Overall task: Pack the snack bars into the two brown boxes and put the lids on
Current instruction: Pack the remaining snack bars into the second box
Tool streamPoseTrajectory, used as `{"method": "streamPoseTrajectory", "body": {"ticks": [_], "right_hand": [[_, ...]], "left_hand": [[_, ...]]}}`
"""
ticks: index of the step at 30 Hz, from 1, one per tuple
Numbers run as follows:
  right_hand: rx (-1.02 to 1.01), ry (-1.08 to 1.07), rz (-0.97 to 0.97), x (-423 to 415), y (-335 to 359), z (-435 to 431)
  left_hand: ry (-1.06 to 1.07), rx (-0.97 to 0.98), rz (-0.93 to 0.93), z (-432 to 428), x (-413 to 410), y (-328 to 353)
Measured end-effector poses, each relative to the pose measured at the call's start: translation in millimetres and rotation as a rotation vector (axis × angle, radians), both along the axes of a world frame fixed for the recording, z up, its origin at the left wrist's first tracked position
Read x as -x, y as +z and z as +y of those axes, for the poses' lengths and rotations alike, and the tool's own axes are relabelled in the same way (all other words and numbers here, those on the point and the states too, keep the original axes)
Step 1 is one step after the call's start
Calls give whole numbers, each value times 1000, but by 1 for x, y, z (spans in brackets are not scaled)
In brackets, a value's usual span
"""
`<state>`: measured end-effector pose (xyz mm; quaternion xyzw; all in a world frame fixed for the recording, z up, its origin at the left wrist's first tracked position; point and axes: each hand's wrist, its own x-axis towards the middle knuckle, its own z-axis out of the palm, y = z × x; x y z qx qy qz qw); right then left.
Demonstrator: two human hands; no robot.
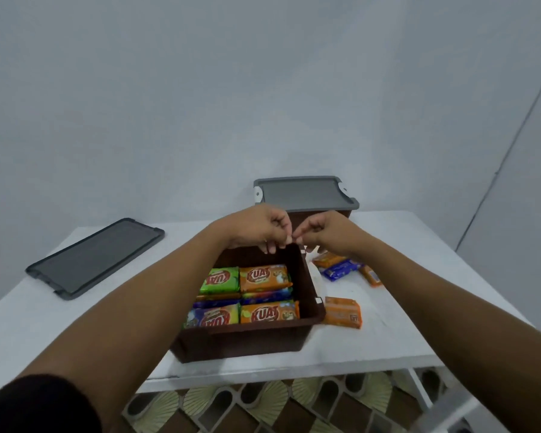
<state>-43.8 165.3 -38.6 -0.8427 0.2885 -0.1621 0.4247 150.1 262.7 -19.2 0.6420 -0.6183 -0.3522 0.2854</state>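
Observation:
An open brown box (247, 337) stands at the table's middle, filled with several snack bars (263, 278) in green, orange and blue wrappers. Its grey lid (94, 257) lies loose at the left. Behind it stands a second brown box with its grey lid (305, 195) on. My left hand (256, 228) reaches over the open box and its curled fingers hook the far rim. Beside it, my right hand (320, 234) has curled fingers at the far right corner, fingertips against the left hand's. Whether it holds anything is not clear.
Loose bars lie on the white table (388, 332) right of the open box: an orange bar (342, 312) near its front corner, a blue bar (341, 270) and two orange ones (370, 275) further back. A wall stands close behind. Patterned floor shows below the table's front edge.

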Motion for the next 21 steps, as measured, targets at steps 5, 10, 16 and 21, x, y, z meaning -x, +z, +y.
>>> {"method": "streamPoseTrajectory", "body": {"ticks": [5,10,16,21], "right_hand": [[153,-242,-54,33,-19,-43],[193,-366,29,69,-43,-81],[270,-291,361,86,-63,-111],[354,-28,515,84,-85,-110]], "left_hand": [[37,88,11,-48,43,-11],[63,99,-87,-98,70,-31],[66,9,-237,-146,87,-57],[32,-78,-457,-171,93,-84]]}}
